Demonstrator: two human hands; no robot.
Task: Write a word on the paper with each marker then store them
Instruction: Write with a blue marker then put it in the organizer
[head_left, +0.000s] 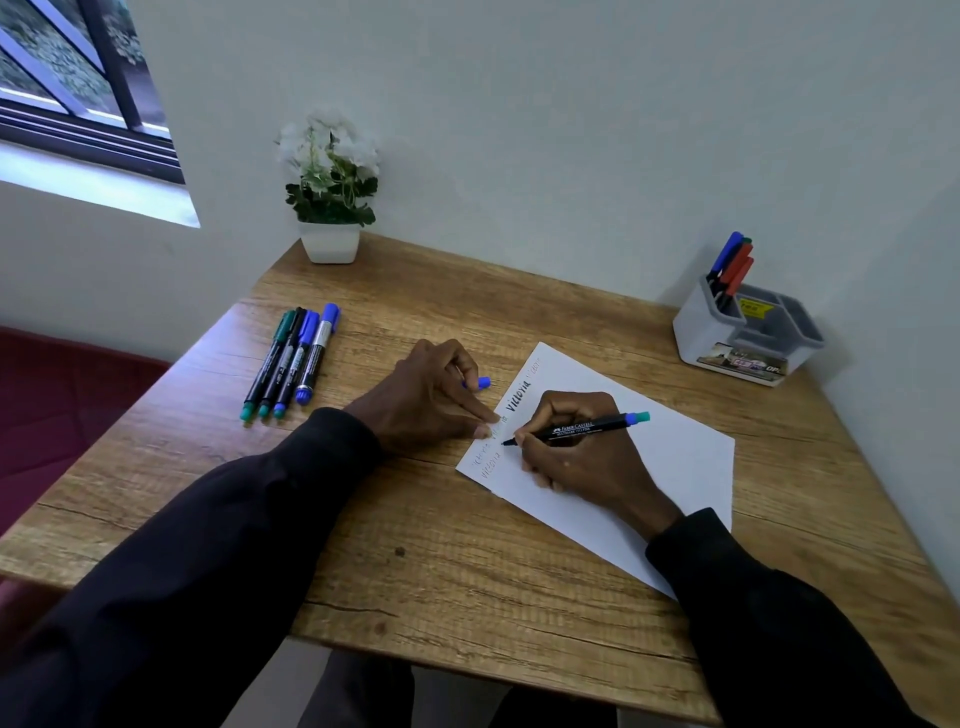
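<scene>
The right hand (582, 457) grips a black marker (576, 428) between the thumb and the first fingers, which are curled closely around the barrel. The marker lies almost flat over the paper (675, 457). Its long axis runs nearly left to right in the view and rises a little toward the right. The dark tip points left and touches the sheet near its left edge, and the back end, blue and teal, points right, past the knuckles. The left hand (426, 395) rests on the table (467, 571) just beside the paper. One straight finger presses on the sheet's left edge, and the other fingers are curled and pinch a small blue cap (483, 383). Along this edge of the paper the same word is written several times, once in bold black and the others in paler ink. Four more markers (291, 358) lie side by side on the table, to the left of the left hand and well apart from the paper. They are parallel, with their caps away from the person and their back ends toward the person. At the far right corner stands a grey organizer (696, 332), and several markers lean in one of its compartments. A white pot with flowers (330, 241) stands at the far left, against the wall.
</scene>
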